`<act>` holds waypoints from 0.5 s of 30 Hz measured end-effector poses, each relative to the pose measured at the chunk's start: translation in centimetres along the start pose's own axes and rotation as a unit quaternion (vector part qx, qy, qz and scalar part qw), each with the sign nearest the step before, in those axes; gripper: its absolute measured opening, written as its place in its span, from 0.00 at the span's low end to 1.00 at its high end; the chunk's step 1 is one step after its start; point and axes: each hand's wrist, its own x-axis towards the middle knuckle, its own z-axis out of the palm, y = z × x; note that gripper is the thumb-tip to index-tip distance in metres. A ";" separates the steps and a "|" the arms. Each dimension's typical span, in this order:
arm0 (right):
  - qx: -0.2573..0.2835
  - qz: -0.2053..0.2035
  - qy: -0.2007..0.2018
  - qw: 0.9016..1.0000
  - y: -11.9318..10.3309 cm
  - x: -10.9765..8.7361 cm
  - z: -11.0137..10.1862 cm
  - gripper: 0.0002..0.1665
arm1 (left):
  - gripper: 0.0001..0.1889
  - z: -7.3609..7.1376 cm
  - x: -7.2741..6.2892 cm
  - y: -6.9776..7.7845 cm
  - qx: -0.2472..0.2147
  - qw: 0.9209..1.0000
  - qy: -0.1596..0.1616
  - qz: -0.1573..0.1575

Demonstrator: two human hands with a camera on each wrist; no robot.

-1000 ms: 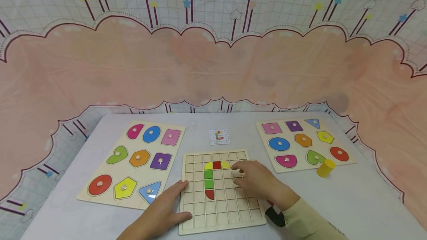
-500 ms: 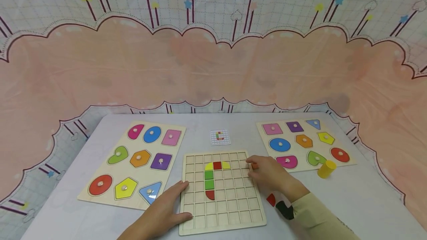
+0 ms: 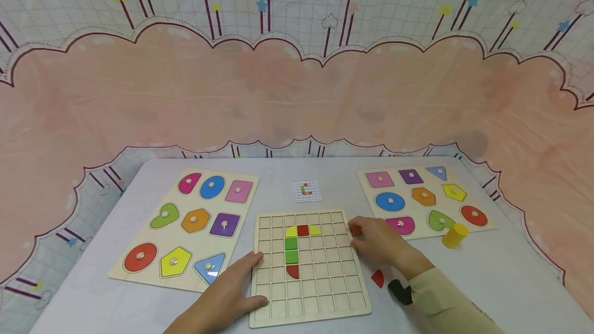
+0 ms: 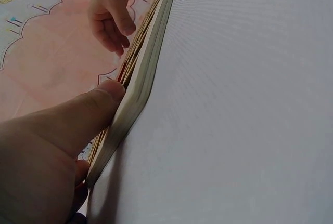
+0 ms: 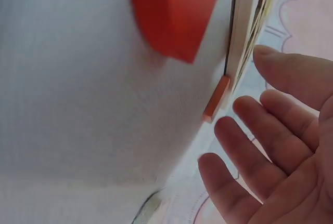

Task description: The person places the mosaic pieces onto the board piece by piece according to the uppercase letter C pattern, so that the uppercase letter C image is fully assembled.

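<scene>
A wooden grid board [image 3: 274, 305] lies on the table, holding yellow, red and green tiles that form a bent line. My left hand [image 3: 227, 293] rests at its left edge; in the left wrist view the thumb [image 4: 99, 102] touches the board's side. Just beyond the right edge is my right hand [image 3: 382, 244], fingers extended and apart in the right wrist view. Close to those fingers, an orange-red tile [image 5: 216, 99] lies against the board's edge, with a gap between them. Nearer me lies a red quarter-round tile [image 3: 378, 278], large in the right wrist view.
Knobbed shape puzzles stand left [image 3: 153, 236] and right [image 3: 413, 210] of the grid board. A small pattern card [image 3: 306, 191] lies behind it. A yellow cylinder [image 3: 455, 235] stands by the right puzzle's front edge. A black object [image 3: 400, 291] sits at my right wrist.
My right hand has moved right, from over the grid board's yellow tile to beside the orange-red tile. The red quarter-round tile has come into fuller view. My left hand has stayed put.
</scene>
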 end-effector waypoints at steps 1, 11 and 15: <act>-0.004 0.000 0.001 1.000 0.0 0.0 0.0 0.23 | 0.48 0.0 0.0 0.0 0.000 1.000 0.001 0.001; -0.028 0.016 -0.007 0.999 0.4 -0.1 -0.2 0.24 | 0.47 0.0 -0.2 -0.1 0.004 1.000 0.008 0.017; -0.026 0.026 -0.006 0.999 0.4 -0.2 -0.1 0.22 | 0.47 0.0 -0.1 -0.1 0.006 1.000 0.012 0.022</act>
